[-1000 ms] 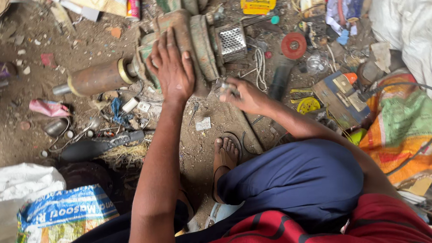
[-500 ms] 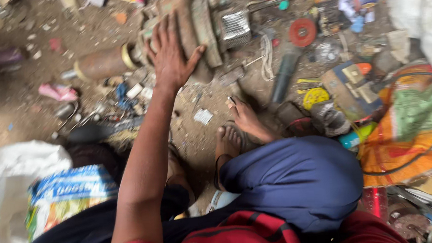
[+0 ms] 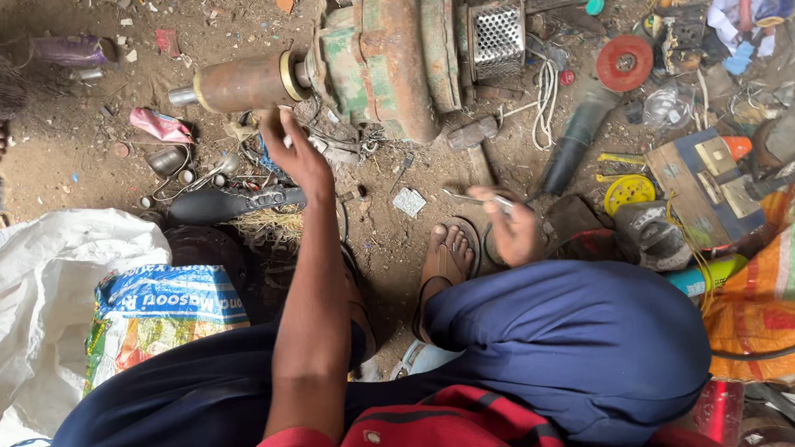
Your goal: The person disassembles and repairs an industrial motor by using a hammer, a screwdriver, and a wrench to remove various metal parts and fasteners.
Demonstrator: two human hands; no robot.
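The left hand (image 3: 299, 156) hovers with fingers loosely spread just below the rusty motor (image 3: 389, 56) and its shaft (image 3: 240, 82). The right hand (image 3: 511, 227) pinches a thin metal tool (image 3: 469, 197) beside the sandalled foot (image 3: 445, 257). Scrap crowds the dirt floor (image 3: 67, 150); a white sack (image 3: 47, 287) lies left.

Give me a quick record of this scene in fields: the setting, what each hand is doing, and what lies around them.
setting: dirt ground littered with scrap parts
left hand: raised, fingers spread, just below the rusty motor, holding nothing
right hand: closed on a thin metal tool
nearby: red disc, yellow disc, white cable, black handle
foot: sandalled foot beside the right hand
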